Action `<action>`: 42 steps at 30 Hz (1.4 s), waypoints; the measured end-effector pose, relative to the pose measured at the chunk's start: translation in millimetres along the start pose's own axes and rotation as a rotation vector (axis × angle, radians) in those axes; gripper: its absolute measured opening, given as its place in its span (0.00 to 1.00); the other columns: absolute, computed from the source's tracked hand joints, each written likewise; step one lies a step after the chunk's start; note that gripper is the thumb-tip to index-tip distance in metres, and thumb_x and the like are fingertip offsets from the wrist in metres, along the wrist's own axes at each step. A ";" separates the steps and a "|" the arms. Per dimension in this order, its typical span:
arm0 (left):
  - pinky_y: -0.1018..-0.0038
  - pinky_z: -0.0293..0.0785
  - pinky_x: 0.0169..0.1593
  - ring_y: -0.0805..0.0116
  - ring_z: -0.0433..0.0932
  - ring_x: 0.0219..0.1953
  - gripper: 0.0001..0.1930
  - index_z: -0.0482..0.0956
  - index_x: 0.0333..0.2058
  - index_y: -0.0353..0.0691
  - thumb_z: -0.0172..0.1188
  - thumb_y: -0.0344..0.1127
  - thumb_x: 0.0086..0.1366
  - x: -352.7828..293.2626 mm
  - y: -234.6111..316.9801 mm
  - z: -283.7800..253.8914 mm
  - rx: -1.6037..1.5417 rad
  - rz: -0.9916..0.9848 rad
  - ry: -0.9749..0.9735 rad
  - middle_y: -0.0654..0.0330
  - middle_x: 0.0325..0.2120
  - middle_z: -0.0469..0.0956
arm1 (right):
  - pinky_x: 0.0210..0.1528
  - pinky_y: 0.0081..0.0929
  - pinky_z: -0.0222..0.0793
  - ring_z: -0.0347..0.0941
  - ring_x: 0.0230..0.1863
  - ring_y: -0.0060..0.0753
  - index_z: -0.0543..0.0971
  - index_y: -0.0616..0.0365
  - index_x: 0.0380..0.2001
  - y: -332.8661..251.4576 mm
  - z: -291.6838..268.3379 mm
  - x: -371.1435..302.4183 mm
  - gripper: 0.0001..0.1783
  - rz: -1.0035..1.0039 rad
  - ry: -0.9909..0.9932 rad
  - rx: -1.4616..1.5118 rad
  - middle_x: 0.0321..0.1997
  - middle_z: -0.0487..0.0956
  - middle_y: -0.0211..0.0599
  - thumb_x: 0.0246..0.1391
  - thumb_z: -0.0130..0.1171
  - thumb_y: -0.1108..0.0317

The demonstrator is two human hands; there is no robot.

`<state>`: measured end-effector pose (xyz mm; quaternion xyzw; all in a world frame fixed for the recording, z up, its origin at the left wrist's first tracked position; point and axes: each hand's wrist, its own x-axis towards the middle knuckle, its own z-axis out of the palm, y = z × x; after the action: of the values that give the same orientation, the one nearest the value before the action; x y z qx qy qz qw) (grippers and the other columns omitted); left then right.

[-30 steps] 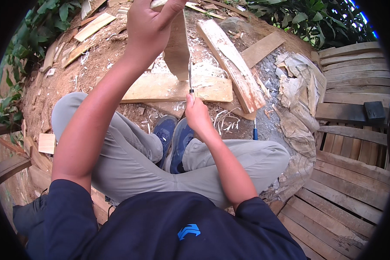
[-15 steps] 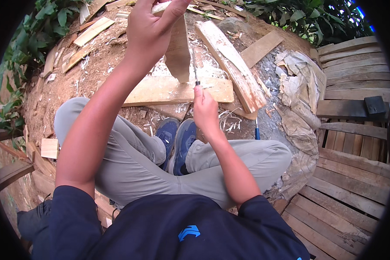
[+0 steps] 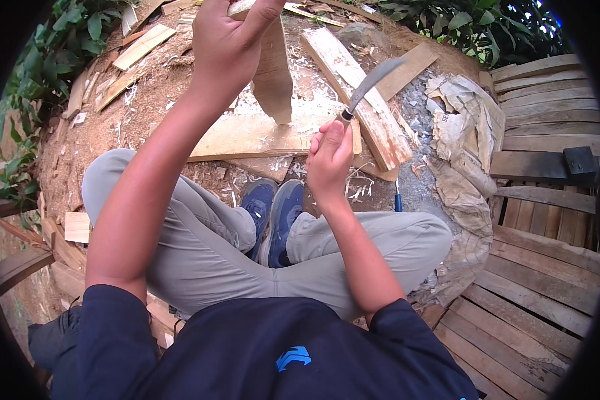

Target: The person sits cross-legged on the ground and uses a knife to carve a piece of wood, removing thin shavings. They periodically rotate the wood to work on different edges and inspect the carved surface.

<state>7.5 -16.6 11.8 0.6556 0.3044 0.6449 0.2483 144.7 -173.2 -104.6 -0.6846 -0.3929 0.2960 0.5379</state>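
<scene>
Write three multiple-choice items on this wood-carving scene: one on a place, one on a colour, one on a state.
1. Where does the lower end of the tapered wood piece point?
A. at the flat plank in front of the feet
B. at the crumpled sacks
C. at the slatted boards

2. What colour are the shoes?
A. red
B. blue
C. white

3. How does the curved knife stand?
A. lying on the ground
C. stuck in the wood
B. lifted clear of the wood, blade up and to the right

Key: 1 A, its tip hangs over the flat plank. 2 B, both shoes show blue. 3 B, the right hand grips its handle, apart from the wood that the left hand holds.
</scene>
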 end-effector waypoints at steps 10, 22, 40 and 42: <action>0.78 0.61 0.35 0.77 0.62 0.30 0.15 0.66 0.29 0.39 0.61 0.38 0.68 0.6 -4.4 -3.8 0.017 -0.014 0.003 0.66 0.25 0.63 | 0.24 0.40 0.63 0.74 0.21 0.42 0.73 0.65 0.33 -5.8 -14.3 2.3 0.27 0.020 -0.018 -0.065 0.18 0.75 0.48 0.72 0.40 0.50; 0.79 0.62 0.35 0.79 0.62 0.31 0.13 0.66 0.30 0.39 0.59 0.38 0.69 3.7 -16.9 -5.4 0.007 0.054 0.021 0.68 0.26 0.63 | 0.31 0.44 0.67 0.72 0.25 0.45 0.71 0.65 0.35 -15.6 -14.3 2.3 0.27 0.093 0.028 0.286 0.24 0.74 0.54 0.72 0.39 0.48; 0.78 0.63 0.45 0.76 0.67 0.37 0.22 0.76 0.31 0.34 0.57 0.50 0.72 16.4 -21.7 -19.4 0.181 0.079 -0.007 0.64 0.31 0.72 | 0.32 0.51 0.66 0.75 0.28 0.65 0.72 0.66 0.36 41.4 8.3 -7.4 0.26 0.085 -0.203 -0.390 0.26 0.78 0.59 0.71 0.39 0.51; 0.79 0.63 0.44 0.77 0.67 0.35 0.21 0.75 0.34 0.34 0.57 0.51 0.72 10.6 -20.7 -14.4 0.147 0.081 -0.008 0.65 0.30 0.71 | 0.29 0.50 0.65 0.75 0.25 0.63 0.72 0.66 0.36 11.3 -1.4 -5.4 0.24 0.125 -0.157 -0.230 0.25 0.78 0.57 0.71 0.40 0.52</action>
<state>-8.7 4.5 4.9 0.6864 0.3229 0.6278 0.1745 145.6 -179.8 -115.3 -0.7397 -0.4215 0.3346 0.4040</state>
